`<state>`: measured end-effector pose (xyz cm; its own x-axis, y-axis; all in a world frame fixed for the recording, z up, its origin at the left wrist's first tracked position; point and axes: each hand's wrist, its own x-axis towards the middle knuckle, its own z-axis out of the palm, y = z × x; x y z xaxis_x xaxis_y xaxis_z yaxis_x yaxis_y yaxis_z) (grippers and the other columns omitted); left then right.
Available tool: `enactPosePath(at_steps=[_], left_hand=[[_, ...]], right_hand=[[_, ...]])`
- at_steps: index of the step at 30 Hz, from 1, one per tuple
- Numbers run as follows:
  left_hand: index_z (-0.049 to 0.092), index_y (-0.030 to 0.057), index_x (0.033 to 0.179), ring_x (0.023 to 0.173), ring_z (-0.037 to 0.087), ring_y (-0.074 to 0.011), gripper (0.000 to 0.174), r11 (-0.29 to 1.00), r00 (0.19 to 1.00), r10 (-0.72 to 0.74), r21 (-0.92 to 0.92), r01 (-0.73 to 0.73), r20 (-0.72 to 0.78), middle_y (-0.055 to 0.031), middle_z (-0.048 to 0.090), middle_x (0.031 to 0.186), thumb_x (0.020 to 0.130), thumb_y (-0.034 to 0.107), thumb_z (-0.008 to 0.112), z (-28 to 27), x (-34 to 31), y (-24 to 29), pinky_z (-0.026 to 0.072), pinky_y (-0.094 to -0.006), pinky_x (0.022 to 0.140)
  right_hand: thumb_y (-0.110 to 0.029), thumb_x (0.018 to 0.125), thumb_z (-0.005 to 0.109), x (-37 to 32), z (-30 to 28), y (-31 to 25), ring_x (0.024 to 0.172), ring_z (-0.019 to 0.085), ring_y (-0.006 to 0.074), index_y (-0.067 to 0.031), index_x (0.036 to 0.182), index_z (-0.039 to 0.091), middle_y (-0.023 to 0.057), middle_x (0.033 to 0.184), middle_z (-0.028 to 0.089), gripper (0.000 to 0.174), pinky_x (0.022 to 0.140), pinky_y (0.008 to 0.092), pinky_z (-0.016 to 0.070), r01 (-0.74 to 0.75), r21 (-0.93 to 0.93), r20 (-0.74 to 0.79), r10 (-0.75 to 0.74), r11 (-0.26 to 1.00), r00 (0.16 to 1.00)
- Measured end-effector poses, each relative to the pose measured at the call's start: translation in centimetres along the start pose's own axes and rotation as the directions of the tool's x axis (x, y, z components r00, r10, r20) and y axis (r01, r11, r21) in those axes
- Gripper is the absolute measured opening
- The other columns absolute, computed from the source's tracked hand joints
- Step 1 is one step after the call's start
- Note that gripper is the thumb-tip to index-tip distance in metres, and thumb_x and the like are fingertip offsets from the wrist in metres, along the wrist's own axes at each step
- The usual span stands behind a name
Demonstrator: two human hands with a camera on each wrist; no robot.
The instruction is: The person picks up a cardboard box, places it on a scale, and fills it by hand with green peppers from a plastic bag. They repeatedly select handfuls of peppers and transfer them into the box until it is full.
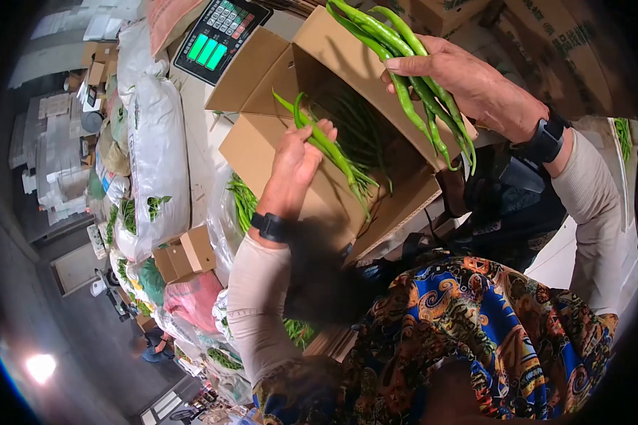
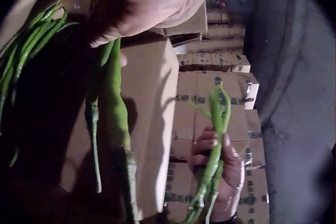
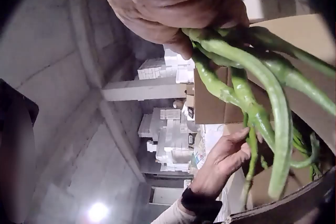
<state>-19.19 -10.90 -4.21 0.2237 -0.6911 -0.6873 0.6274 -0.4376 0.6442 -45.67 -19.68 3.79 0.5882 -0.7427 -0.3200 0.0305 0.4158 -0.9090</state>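
Over an open cardboard box (image 1: 262,145), my left hand (image 1: 290,166) holds a couple of long green chili peppers (image 1: 327,147) between thumb and fingers. Higher and to the right, my right hand (image 1: 475,81) grips a bunch of several long green chili peppers (image 1: 418,85) above the box's right flap. The right wrist view shows these peppers (image 3: 278,108) hanging down from under the hand, slightly curved and glossy. More green chili peppers (image 1: 354,120) lie inside the box, partly in shadow.
A digital scale (image 1: 216,42) with lit green displays stands beyond the box. White sacks (image 1: 159,163) line the left side, with a smaller open box (image 1: 184,255) nearer. Green peppers in clear plastic (image 1: 242,204) lie beside my left wrist. Stacked cartons (image 2: 210,85) stand behind.
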Motion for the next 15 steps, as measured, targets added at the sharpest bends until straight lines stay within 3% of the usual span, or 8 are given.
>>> enactPosePath(at_steps=[3, 4, 5, 7, 8, 10, 13, 15], left_hand=[[0.038, -0.006, 0.12, 0.097, 0.059, -0.0355, 0.027, 0.998, 0.999, -0.032, 0.051, 0.033, -0.018, -0.0219, 0.055, 0.105, 0.094, 0.0, 0.039, -1.7, 2.4, -1.2, 0.05, -0.0481, 0.094], [0.041, -0.0032, 0.119, 0.094, 0.059, -0.0314, 0.025, 0.992, 0.998, -0.054, 0.111, 0.055, -0.012, -0.0193, 0.055, 0.106, 0.095, 0.007, 0.041, -2.0, 3.1, -1.4, 0.0531, -0.0392, 0.086], [0.041, -0.0032, 0.119, 0.094, 0.059, -0.0314, 0.025, 0.993, 0.999, -0.052, 0.109, 0.053, -0.011, -0.0193, 0.055, 0.106, 0.095, 0.007, 0.041, -2.3, 3.7, -1.6, 0.0531, -0.0392, 0.086], [0.043, 0.0008, 0.121, 0.096, 0.058, -0.023, 0.031, 0.836, 0.973, 0.202, 0.537, -0.11, -0.114, -0.0131, 0.055, 0.11, 0.096, 0.019, 0.048, -1.6, 3.8, -1.4, 0.0489, -0.0313, 0.083], [0.043, 0.0008, 0.121, 0.096, 0.058, -0.023, 0.031, 0.836, 0.972, 0.208, 0.536, -0.12, -0.108, -0.0131, 0.055, 0.11, 0.096, 0.019, 0.048, -1.4, 3.5, -1.3, 0.0489, -0.0313, 0.083], [0.046, 0.0042, 0.121, 0.099, 0.054, -0.0143, 0.039, 0.755, 0.899, 0.407, 0.495, -0.43, 0.161, -0.0067, 0.054, 0.112, 0.094, 0.031, 0.055, 2.5, -1.4, 0.0, 0.0431, -0.0272, 0.083], [0.045, 0.0063, 0.122, 0.103, 0.052, -0.0119, 0.041, 0.777, 0.873, 0.389, 0.405, -0.482, 0.293, -0.0037, 0.052, 0.113, 0.094, 0.035, 0.055, 7.9, -6.5, -0.1, 0.041, -0.031, 0.09], [0.048, 0.0075, 0.12, 0.104, 0.052, -0.0124, 0.037, 0.867, 0.8, 0.281, 0.216, -0.448, 0.531, -0.0038, 0.054, 0.115, 0.095, 0.034, 0.055, 9.7, -7.6, -0.7, 0.0418, -0.034, 0.091]], right_hand=[[-0.02, 0.09, 0.06, 0.4, 0.0, 0.5, 0.069, 0.059, 0.0096, -0.0034, 0.094, 0.06, 0.0023, 0.081, 0.063, 0.017, 0.062, 0.0252, 0.0495, 0.013, 0.004, 0.057, -0.013, 1.0, 0.998], [-0.019, 0.09, 0.06, 0.5, 0.1, 0.5, 0.07, 0.059, 0.01, -0.0037, 0.095, 0.059, 0.0022, 0.081, 0.062, 0.016, 0.061, 0.0252, 0.0492, 0.011, 0.016, 0.086, -0.012, 1.0, 0.996], [-0.019, 0.09, 0.06, 0.4, 0.2, 0.5, 0.07, 0.059, 0.01, -0.0037, 0.095, 0.059, 0.0022, 0.081, 0.062, 0.016, 0.061, 0.0252, 0.0492, 0.012, 0.014, 0.087, -0.013, 1.0, 0.996], [-0.019, 0.091, 0.06, 0.1, 0.8, 0.1, 0.079, 0.06, 0.0102, -0.0026, 0.109, 0.056, 0.0043, 0.091, 0.063, 0.024, 0.069, 0.0252, 0.0501, -0.037, -0.019, 0.115, 0.039, 0.999, 0.993], [-0.017, 0.091, 0.059, 0.1, 1.0, 0.1, 0.079, 0.06, 0.0107, -0.003, 0.111, 0.056, 0.004, 0.092, 0.063, 0.024, 0.069, 0.0257, 0.0497, -0.056, -0.018, 0.117, 0.057, 0.998, 0.992], [-0.014, 0.091, 0.059, 0.3, 1.6, 0.7, 0.08, 0.059, 0.0108, -0.0028, 0.115, 0.053, 0.0028, 0.091, 0.062, 0.028, 0.067, 0.0263, 0.048, 0.061, -0.119, 0.084, -0.051, 0.991, 0.995], [-0.011, 0.089, 0.058, 0.3, 2.5, 1.7, 0.08, 0.061, 0.0194, -0.0015, 0.119, 0.048, 0.0064, 0.09, 0.063, 0.033, 0.066, 0.0302, 0.0473, 0.108, -0.273, 0.015, -0.108, 0.956, 0.994], [-0.011, 0.085, 0.056, 0.4, 3.2, 2.0, 0.078, 0.061, 0.0315, 0.0002, 0.103, 0.048, 0.0167, 0.086, 0.061, 0.023, 0.064, 0.0389, 0.0456, 0.339, -0.751, 0.073, -0.439, 0.567, 0.895]])
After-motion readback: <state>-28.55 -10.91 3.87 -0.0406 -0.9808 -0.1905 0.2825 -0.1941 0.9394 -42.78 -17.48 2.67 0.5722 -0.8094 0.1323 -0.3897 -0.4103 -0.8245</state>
